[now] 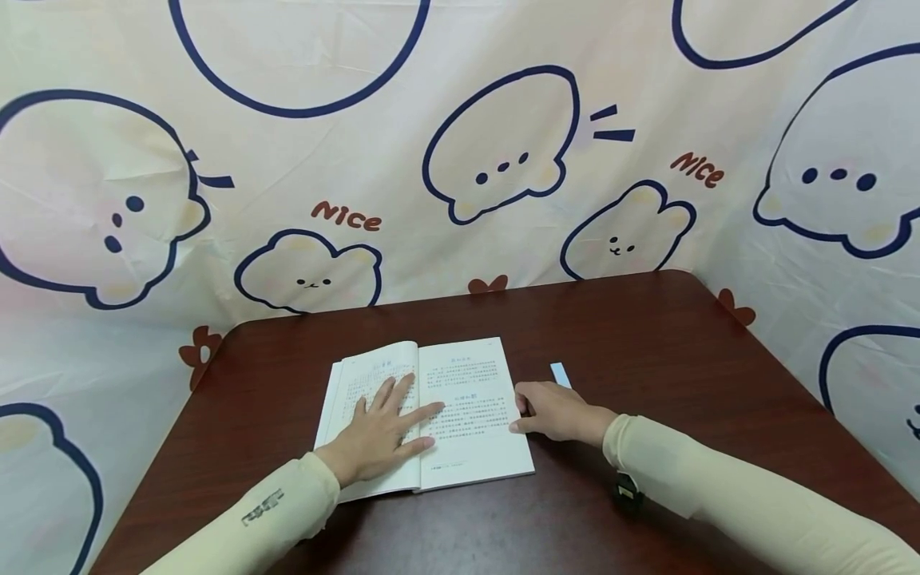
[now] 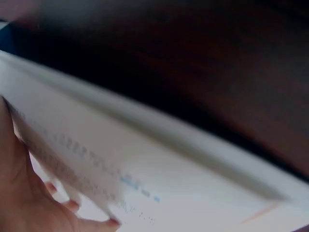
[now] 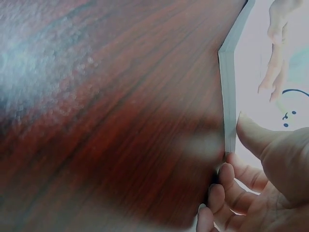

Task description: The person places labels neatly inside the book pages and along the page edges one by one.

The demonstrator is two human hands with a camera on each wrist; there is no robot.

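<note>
An open book (image 1: 474,455) with printed pages lies on the dark brown table (image 1: 431,543). My left hand (image 1: 377,435) rests on it with fingers spread, mostly across the left page, the thumb and index finger reaching over the fold. At the book's right edge, my right hand (image 1: 557,411) grips the pages; in the right wrist view its thumb (image 3: 256,137) is on top and the curled fingers (image 3: 236,188) are at the edge. A light blue and white strip (image 1: 560,374) sticks out just beyond the right hand, its near end hidden.
Cloth walls (image 1: 402,160) with cartoon drawings stand behind the table and on both sides. A black watch-like device (image 1: 628,491) sits at my right wrist, against the pale sleeve (image 1: 690,471). The left wrist view is blurred.
</note>
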